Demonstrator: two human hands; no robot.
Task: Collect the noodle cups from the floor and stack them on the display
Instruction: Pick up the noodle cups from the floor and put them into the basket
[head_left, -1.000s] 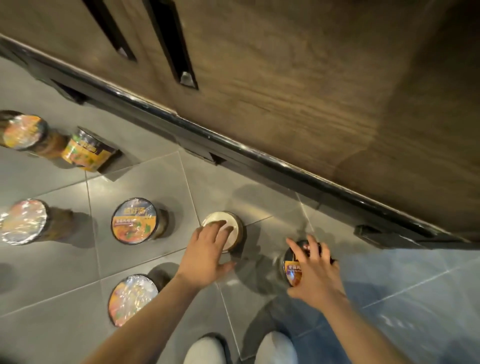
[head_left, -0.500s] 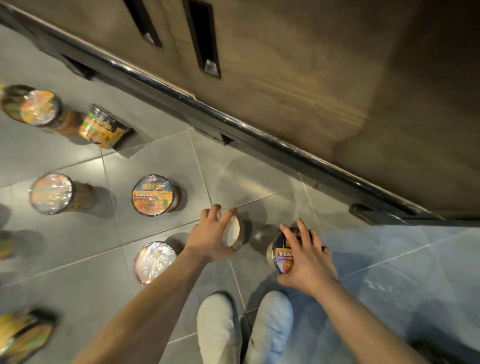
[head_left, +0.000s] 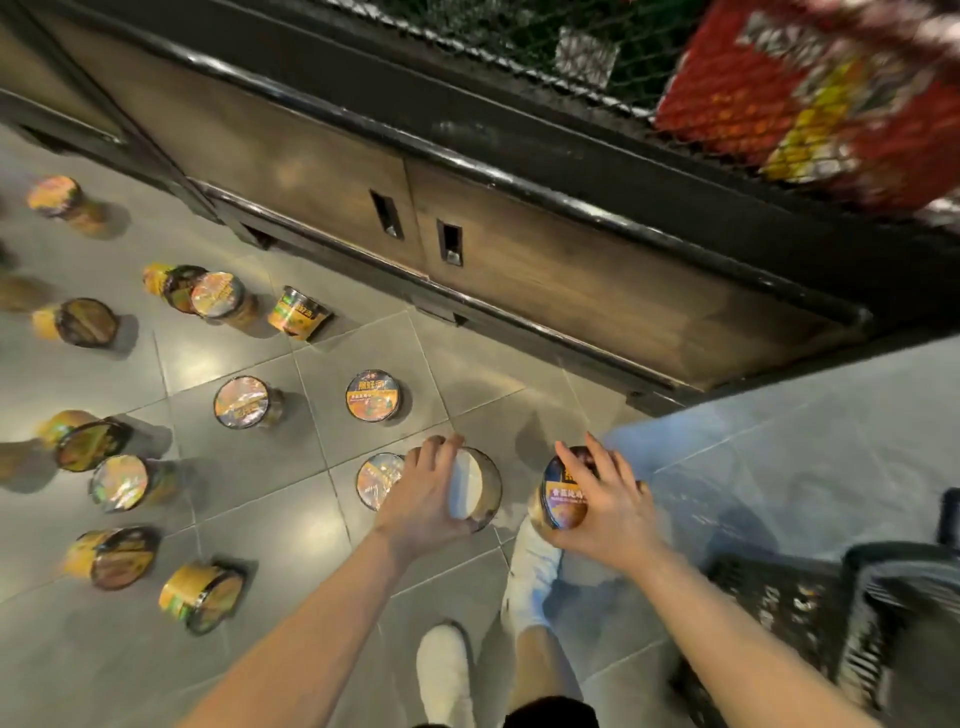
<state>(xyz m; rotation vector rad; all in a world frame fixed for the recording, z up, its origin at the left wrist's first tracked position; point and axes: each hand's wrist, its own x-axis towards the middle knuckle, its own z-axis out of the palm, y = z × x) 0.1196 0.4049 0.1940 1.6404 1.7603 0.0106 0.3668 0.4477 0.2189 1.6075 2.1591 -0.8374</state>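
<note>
My left hand (head_left: 423, 499) grips a noodle cup (head_left: 475, 488) whose white bottom faces me, lifted off the grey tiles. My right hand (head_left: 605, 499) grips a second noodle cup (head_left: 558, 496) with a black and orange lid turned my way. Another noodle cup with a foil lid (head_left: 375, 478) stands on the floor just left of my left hand. Two more upright cups (head_left: 372, 396) (head_left: 243, 401) stand farther out. Several other cups stand or lie on their sides across the floor at the left. The display (head_left: 519, 124), with a black rim and mesh shelf, rises above wooden cabinet doors.
Red noodle packs (head_left: 779, 88) sit blurred on the display shelf at the top right. A black shopping basket (head_left: 831, 618) stands on the floor at my right. My white shoes (head_left: 530, 566) are below the hands. The cabinet base edge runs diagonally across the floor.
Both hands have lifted their cups off the floor and risen. The view has pulled back and tilted up, so the display shelf and more floor cups show.
</note>
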